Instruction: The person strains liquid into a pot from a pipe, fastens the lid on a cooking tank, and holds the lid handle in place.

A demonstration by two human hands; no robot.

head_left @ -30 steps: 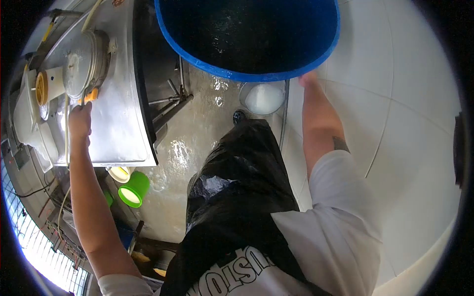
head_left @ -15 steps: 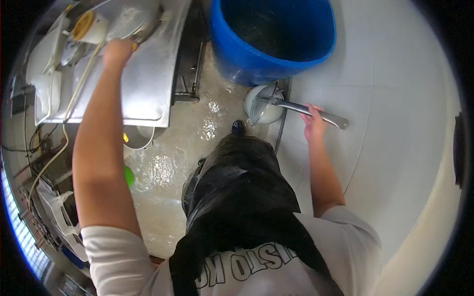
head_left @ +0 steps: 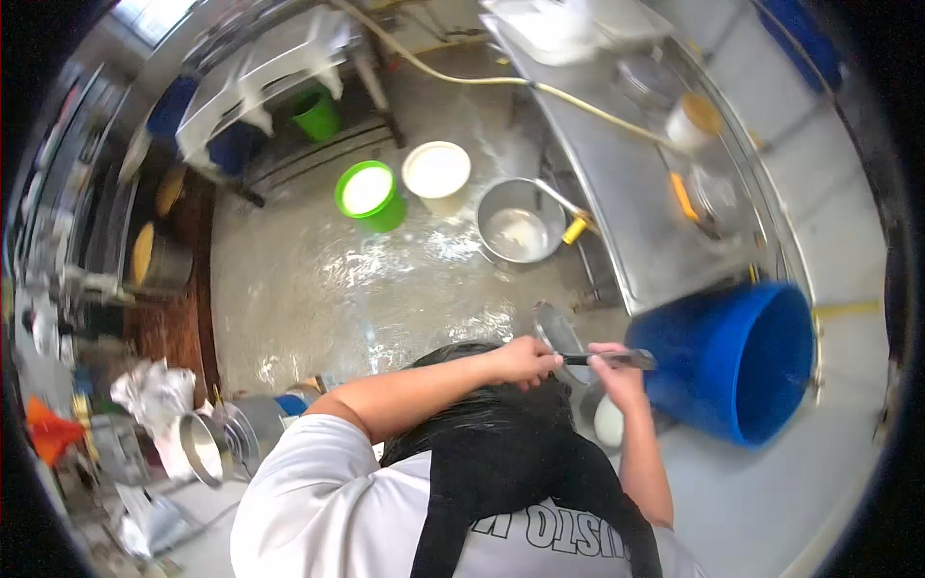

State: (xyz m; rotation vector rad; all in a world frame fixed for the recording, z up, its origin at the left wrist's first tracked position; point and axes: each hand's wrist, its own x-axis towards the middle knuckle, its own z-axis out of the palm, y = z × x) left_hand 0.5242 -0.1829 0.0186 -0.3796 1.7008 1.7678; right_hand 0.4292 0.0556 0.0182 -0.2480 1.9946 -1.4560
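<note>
My left hand [head_left: 525, 362] is closed at one end of a dark handle, in front of my black apron. My right hand [head_left: 620, 378] grips the same long metal tool [head_left: 631, 359] farther right. A flat, rounded metal head [head_left: 557, 329] shows just above and between the hands; how it joins the handle is blurred. Under my right hand, a container with something white [head_left: 609, 422] is partly hidden. The large blue barrel [head_left: 727, 361] stands right beside my right hand.
A steel table [head_left: 665, 236] holds a lidded pot, an orange-handled item [head_left: 684, 197] and a hose [head_left: 453, 79]. On the wet floor stand a metal pot [head_left: 520, 223], a white bucket [head_left: 436, 176] and a green bucket [head_left: 371, 196]. Metal pots [head_left: 207, 448] stand at lower left.
The view has swung toward the floor buckets. My left hand has left the pot on the steel table and joined my right hand at the metal tool, which is now raised from the white-filled container.
</note>
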